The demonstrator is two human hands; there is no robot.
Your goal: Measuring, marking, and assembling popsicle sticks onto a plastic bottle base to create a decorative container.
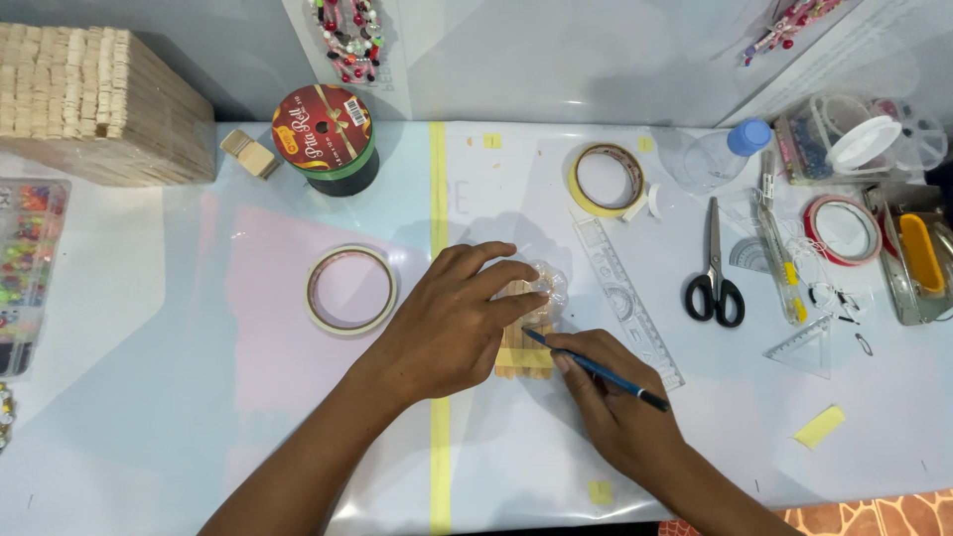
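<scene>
Looking down, head view: left hand (452, 323) lies flat, fingers spread, pressing a small raft of wooden craft sticks (524, 342) on the table centre, beside the yellow tape line (438, 199). Sticks run away from the body. Right hand (611, 402), pinched on a blue pencil (596, 370), touches the raft's near-right edge, tip pointing left.

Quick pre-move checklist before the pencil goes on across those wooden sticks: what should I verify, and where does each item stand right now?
1. Left hand pressing the wooden sticks flat: ok.
2. Right hand gripping the blue pencil: ok.
3. Pencil tip on the sticks: ok, it meets their right edge.
4. Clear ruler within reach: ok, just right of the sticks.
5. Yellow tape strip across the sticks fully stuck down: cannot tell.
6. Existing marks on the sticks: cannot tell, left hand covers them.
</scene>
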